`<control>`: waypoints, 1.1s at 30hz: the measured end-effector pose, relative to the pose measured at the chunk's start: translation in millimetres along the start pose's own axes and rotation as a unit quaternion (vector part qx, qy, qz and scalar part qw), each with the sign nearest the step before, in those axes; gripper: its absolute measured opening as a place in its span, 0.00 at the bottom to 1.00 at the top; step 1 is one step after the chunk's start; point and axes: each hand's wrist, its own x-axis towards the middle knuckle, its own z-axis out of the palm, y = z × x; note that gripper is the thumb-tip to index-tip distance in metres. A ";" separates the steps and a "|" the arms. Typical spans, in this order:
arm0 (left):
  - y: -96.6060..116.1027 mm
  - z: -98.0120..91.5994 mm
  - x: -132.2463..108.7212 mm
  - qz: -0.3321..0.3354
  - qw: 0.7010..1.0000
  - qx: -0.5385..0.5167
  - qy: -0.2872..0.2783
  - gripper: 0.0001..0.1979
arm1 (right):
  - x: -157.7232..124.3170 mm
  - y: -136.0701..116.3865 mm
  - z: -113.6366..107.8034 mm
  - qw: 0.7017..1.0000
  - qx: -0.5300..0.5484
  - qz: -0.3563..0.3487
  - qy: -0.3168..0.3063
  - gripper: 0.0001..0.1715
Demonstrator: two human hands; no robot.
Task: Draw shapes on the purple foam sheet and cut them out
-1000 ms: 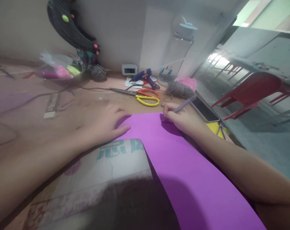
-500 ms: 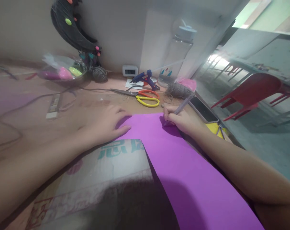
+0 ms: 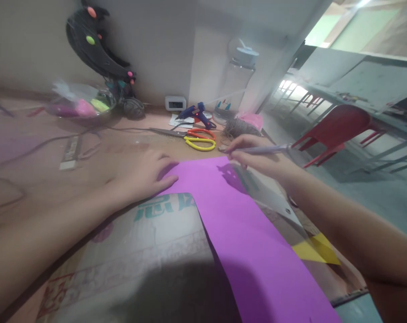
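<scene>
Pen held over purple paper on a cluttered table.
Seen from the head camera, the left hand lies flat and open, palm down, its fingers pressing the paper's far left corner. The right hand is closed round the pen, which lies almost level just above the paper's far edge. A clear ruler slants out from under that hand along the paper's right side; whether the fingers grip it I cannot tell. The paper runs from the middle of the table toward the near right, its left edge meeting a printed sack. Just beyond it lie scissors with orange and yellow handles, a blue glue gun and a ball of yarn. A yellow scrap lies at the near right.
</scene>
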 end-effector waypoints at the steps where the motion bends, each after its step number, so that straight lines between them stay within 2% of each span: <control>1: -0.2 0.2 0.1 0.000 1.000 0.000 0.001 0.31 | -3.6 4.1 4.8 1.000 -0.004 0.011 -0.012 0.08; 4: -0.8 0.4 0.2 -0.001 1.000 -0.001 0.000 0.30 | -7.1 22.8 12.8 0.999 0.025 0.007 -0.019 0.10; 6: -1.2 0.2 0.2 0.000 1.000 -0.001 0.000 0.30 | -2.0 35.8 8.5 0.999 0.027 -0.033 0.001 0.15; 8: -1.7 0.1 0.4 0.006 1.000 0.001 0.000 0.30 | 8.8 46.6 -1.7 0.995 -0.039 -0.083 0.034 0.19; 10: -2.1 0.4 0.8 0.021 1.000 0.008 0.001 0.28 | 23.1 54.6 -11.7 0.980 -0.154 -0.111 0.051 0.18; 12: -1.2 1.3 1.3 0.048 0.999 0.020 -0.002 0.25 | 37.3 60.4 -15.7 0.961 -0.251 -0.108 0.034 0.19; 15: 7.6 1.4 1.7 0.104 0.993 0.049 -0.002 0.19 | 52.1 66.8 -7.0 0.942 -0.323 -0.093 0.004 0.21; 18: 32.4 -3.3 3.2 0.152 0.983 0.091 -0.050 0.18 | 56.9 71.4 7.4 0.933 -0.348 -0.096 0.001 0.21; 21: 71.9 -8.3 7.9 0.102 0.969 0.187 -0.125 0.13 | 56.1 72.9 10.9 0.941 -0.324 -0.097 0.015 0.18; 23: 100.1 -6.0 11.0 0.070 0.961 0.235 -0.126 0.14 | 54.5 70.2 5.0 0.958 -0.266 -0.102 0.020 0.16; 24: 112.8 -2.5 11.8 0.078 0.961 0.236 -0.121 0.16 | 53.5 67.4 0.6 0.966 -0.230 -0.113 0.013 0.15; 27: 139.9 14.5 9.8 0.145 0.971 0.173 -0.075 0.20 | 47.0 53.3 -11.5 0.974 -0.155 -0.164 -0.031 0.15; 30: 147.9 29.0 4.9 0.123 0.977 0.153 -0.084 0.30 | 33.4 36.3 -14.4 0.959 -0.159 -0.198 -0.126 0.13; 33: 144.0 30.9 4.1 0.099 0.975 0.154 -0.122 0.36 | 17.9 24.5 -10.0 0.935 -0.197 -0.193 -0.223 0.08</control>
